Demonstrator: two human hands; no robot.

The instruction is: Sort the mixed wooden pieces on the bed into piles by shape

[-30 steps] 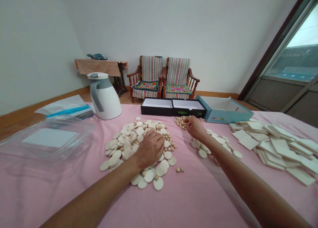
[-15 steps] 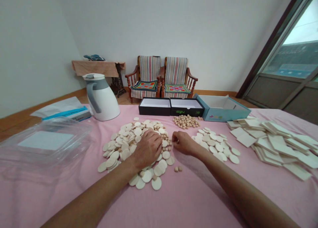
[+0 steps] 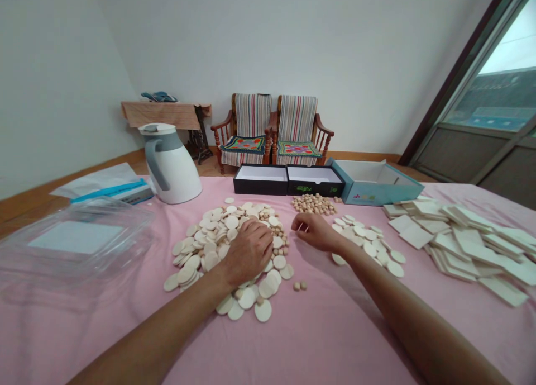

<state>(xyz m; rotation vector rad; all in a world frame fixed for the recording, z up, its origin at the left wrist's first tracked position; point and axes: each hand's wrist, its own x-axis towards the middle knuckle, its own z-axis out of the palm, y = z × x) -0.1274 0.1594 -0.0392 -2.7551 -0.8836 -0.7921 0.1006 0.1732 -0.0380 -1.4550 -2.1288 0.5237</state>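
Note:
My left hand (image 3: 250, 248) rests palm down on a heap of round wooden discs (image 3: 213, 237), its fingers bent over the pieces and their tips partly hidden. Small wooden cubes (image 3: 280, 252) lie mixed in at the heap's right side. Just right of these, my right hand (image 3: 315, 231) hovers above the cloth with loosely curled fingers apart and nothing visible in them. Beyond it sits a pile of small cubes (image 3: 314, 204). A smaller group of discs (image 3: 371, 242) lies to the right, partly behind my right forearm. Two loose cubes (image 3: 300, 286) lie near the heap.
Two black boxes (image 3: 260, 187) and a light blue box (image 3: 379, 193) stand along the back. Square wooden tiles (image 3: 460, 234) are piled at the right. A white jug (image 3: 173, 167), a clear plastic container (image 3: 84, 234) and a blue-and-grey packet (image 3: 121, 192) occupy the left of the pink cloth (image 3: 293, 346).
My right hand has lifted slightly and its fingers have loosened from a tighter curl. My left hand stays on the heap.

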